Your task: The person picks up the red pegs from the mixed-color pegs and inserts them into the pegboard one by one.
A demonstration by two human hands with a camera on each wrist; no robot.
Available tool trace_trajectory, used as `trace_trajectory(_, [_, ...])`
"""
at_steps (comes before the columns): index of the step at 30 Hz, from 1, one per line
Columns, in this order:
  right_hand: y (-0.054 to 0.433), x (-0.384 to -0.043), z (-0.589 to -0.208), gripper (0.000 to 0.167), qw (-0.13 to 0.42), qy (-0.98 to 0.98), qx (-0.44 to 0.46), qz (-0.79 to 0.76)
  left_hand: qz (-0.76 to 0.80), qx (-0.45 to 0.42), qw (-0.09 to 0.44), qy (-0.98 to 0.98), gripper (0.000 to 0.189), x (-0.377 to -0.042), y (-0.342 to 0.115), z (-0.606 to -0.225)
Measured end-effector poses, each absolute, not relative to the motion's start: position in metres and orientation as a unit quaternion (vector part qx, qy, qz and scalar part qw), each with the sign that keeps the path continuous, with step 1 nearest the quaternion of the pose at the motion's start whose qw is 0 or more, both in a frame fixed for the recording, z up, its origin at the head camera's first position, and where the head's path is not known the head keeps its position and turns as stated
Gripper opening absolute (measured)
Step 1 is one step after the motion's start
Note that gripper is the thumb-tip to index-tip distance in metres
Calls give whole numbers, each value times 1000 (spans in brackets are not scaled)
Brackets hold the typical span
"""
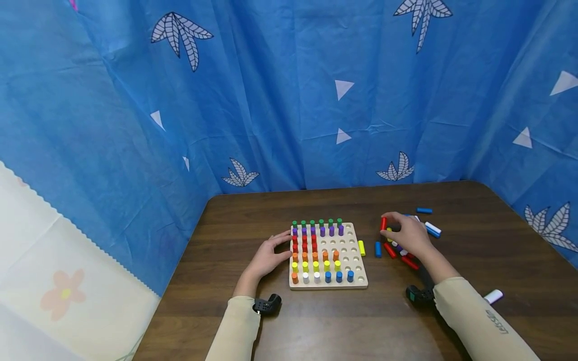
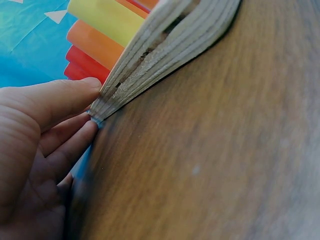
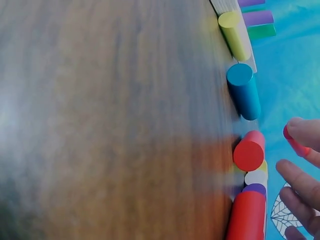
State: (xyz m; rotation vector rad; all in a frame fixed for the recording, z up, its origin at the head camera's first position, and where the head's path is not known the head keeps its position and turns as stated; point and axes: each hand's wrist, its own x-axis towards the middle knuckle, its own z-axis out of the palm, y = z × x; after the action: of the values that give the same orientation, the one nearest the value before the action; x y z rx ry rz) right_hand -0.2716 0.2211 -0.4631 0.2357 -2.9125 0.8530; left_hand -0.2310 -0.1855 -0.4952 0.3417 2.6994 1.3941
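Note:
A square wooden pegboard (image 1: 352, 255) bears upright pegs in rows of green, purple, red, orange, yellow, white and blue. Against its left edge rest the thumb and fingertips of my left hand (image 1: 268, 256); in the left wrist view the fingers (image 2: 75, 145) look fairly straight at the board's side (image 2: 165, 60). To the right of the board, my right hand (image 1: 408, 234) pinches a red peg (image 1: 384, 223) between thumb and fingers, raised over a loose pile. In the right wrist view that held peg (image 3: 299, 146) is partly covered by the fingers.
Close to the board's right edge lie a yellow peg (image 1: 362, 248) and a blue peg (image 1: 378, 249). Red pegs (image 1: 390, 250) and others are heaped under my right hand. A blue peg (image 1: 424, 210) lies farther back, a white peg (image 1: 493, 296) by my right sleeve. Blue curtain (image 1: 289, 100) hangs behind the table.

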Motion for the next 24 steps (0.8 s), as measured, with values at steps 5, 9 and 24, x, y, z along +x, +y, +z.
trace_trajectory(5, [218,-270,-461,51,43,-949,86,301,450,114,42,885,48,-230,-186,-496])
trace_trajectory(9, [214,-269,-457,52,36,-939,91,328,452,115,40,884,48,-230,-186,-496])
trace_trajectory(24, [194,-266,-451,48,9,-884,169,435,455,111,42,883,51,-231,-186,-496])
